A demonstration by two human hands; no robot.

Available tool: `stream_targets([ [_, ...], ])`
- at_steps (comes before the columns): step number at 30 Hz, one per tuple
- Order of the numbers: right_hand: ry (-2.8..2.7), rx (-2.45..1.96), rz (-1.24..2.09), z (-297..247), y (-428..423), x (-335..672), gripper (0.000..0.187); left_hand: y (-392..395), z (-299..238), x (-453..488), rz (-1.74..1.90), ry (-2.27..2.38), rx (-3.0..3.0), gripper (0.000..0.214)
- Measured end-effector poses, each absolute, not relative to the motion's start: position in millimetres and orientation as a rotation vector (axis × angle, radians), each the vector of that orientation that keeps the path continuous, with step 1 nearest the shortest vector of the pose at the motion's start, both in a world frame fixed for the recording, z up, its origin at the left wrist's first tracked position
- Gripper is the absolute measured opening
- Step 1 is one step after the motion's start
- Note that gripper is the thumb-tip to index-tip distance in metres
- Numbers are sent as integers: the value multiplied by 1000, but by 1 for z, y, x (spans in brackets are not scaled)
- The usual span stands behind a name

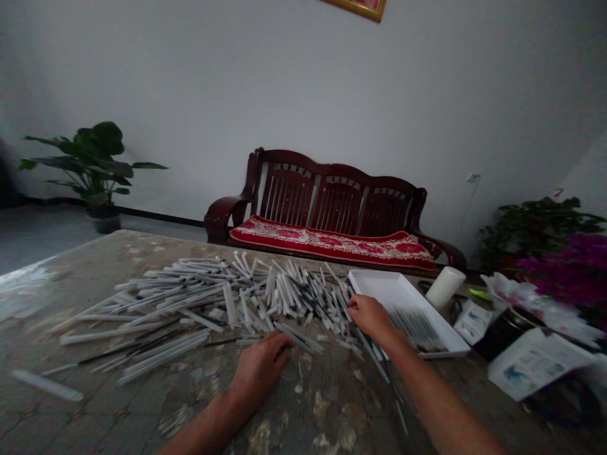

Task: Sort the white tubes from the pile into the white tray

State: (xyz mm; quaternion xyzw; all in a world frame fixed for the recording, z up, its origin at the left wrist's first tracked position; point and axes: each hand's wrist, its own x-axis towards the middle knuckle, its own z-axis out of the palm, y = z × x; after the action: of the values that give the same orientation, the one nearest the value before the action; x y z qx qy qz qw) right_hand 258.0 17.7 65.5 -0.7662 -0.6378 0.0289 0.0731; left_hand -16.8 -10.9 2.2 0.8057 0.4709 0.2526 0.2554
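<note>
A wide heap of white plastic tubes and thin dark rods (pixel 227 297) lies spread over a mottled stone table (pixel 303 404). My left hand (pixel 260 370) rests at the near edge of the heap, fingers curled over a tube and a dark rod. My right hand (pixel 372 316) sits at the right end of the heap, fingers bent down into the pieces, next to a white tray (pixel 379 284). What each hand grips is hidden under the fingers. The tray holds a row of dark rods (pixel 417 328) at its near end.
A white cylinder (pixel 444 287) stands right of the tray. Papers and a dark pot with flowers (pixel 531 341) crowd the table's right side. One loose tube (pixel 47 385) lies at the near left. A wooden bench (pixel 332 221) and potted plants stand behind.
</note>
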Motion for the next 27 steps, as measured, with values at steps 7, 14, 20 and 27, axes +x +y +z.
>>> stream_targets([
  [7, -1921, -2455, 137, 47, 32, 236, 21, -12, 5, -17, 671, 1315, 2183, 22],
  [14, -1854, -2498, 44, 54, 18, 232, 26, -12, 5, -16, 668, 1326, 2166, 23],
  [20, -1906, -2505, -70, 46, 8, 239, 22, -13, 6, -16, 613, 1343, 2194, 23],
  [27, -1934, -2288, -142, 44, 15, 211, 22, -12, 5, -16, 623, 1345, 2188, 24],
])
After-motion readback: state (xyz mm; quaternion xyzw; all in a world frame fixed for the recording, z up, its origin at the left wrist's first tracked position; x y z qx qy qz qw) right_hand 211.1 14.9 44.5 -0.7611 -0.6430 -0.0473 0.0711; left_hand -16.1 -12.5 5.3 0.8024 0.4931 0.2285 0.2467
